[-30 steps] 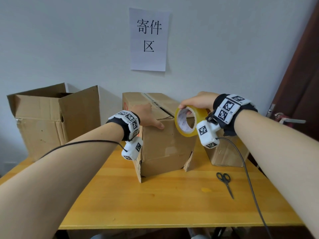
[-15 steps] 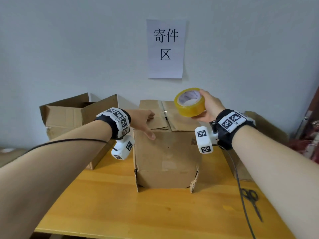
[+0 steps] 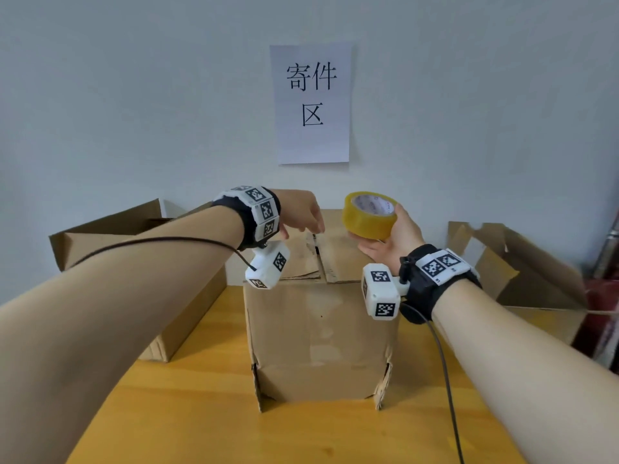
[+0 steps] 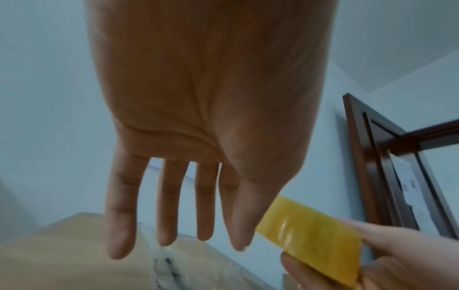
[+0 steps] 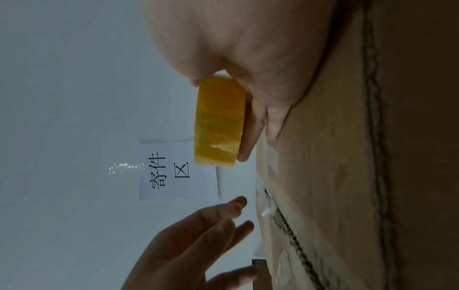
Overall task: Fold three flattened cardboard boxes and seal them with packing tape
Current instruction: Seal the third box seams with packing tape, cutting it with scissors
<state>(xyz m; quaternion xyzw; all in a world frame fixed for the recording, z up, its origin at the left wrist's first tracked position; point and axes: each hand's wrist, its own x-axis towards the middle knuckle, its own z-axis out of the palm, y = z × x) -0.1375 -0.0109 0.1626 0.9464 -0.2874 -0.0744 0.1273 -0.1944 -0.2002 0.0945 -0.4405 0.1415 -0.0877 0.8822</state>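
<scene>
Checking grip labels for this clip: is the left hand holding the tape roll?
No, the left hand hangs open with straight fingers beside the tape roll, which the right hand holds.

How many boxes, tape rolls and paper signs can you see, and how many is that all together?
Cardboard boxes: 3, the middle box, the left box and the right box.
Tape rolls: 1, the yellow tape roll held in the right hand.
Paper signs: 1, the paper sign on the wall.
Total: 5
</scene>
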